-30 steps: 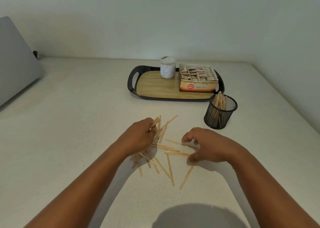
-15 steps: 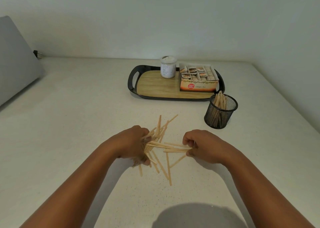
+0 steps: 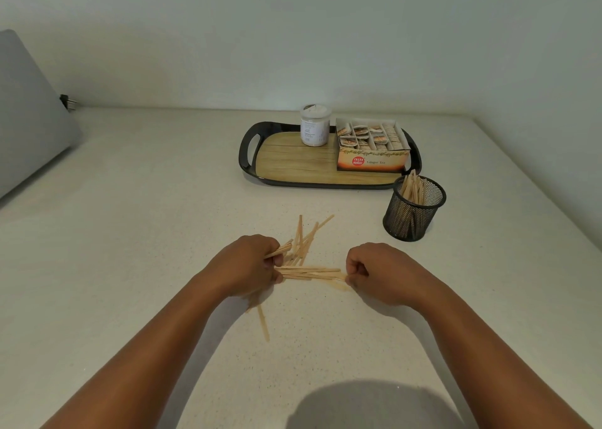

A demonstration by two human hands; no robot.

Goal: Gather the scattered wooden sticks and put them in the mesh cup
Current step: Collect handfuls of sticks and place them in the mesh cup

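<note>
- Far left of both hands: a grey slanted panel (image 3: 29, 116) at the frame edge, with a small dark clip (image 3: 66, 100) at its right side, by the wall.
- Tabletop (image 3: 136, 220): pale, speckled; carries everything below.
- Left hand (image 3: 249, 267): fingers curled round a few wooden sticks; their ends poke out past the knuckles toward the upper right. Thumb and fingertips also touch the left end of the flat bundle.
- Single stick (image 3: 263, 322): lies on the tabletop just near-side of the left hand, angled; a second short end shows beside it under the wrist.
- Fan of loose sticks (image 3: 304, 238): on the tabletop just beyond the left hand, pointing away from the person, overlapping.
- Flat bundle of sticks (image 3: 309, 273): lies crosswise between the two hands, roughly parallel, touching both.
- Right hand (image 3: 379, 274): fist-like, fingers curled, pinching the right end of the flat bundle.
- Tray (image 3: 249, 155): black rim, wood-look floor, well beyond the hands. On it a white lidded jar (image 3: 315, 129) and, to its right, an open box (image 3: 371, 150) of tea sachets marked "Ginger Tea".
- Mesh cup (image 3: 413, 212): black, upright, beyond and right of the right hand, just near-side of the tray's right corner. Already holds standing sticks (image 3: 412, 186).
</note>
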